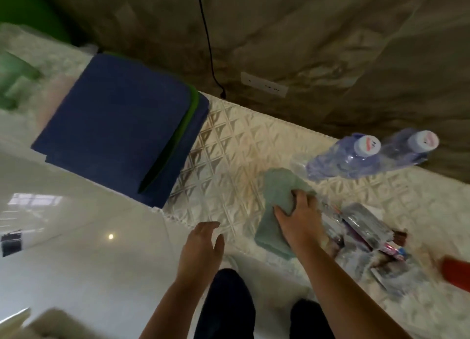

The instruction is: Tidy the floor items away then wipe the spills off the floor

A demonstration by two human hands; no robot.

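A pale green cloth lies on a white quilted surface. My right hand presses down on it, fingers curled over its middle and gripping it. My left hand hovers open over the near edge of the quilted surface, left of the cloth, holding nothing. The glossy white tiled floor spreads out to the left.
Two plastic water bottles stand behind the cloth. A heap of wrapped packets lies to its right, with a red object at the right edge. Folded dark blue and green cloths are stacked at the left. A black cable hangs down the covered wall.
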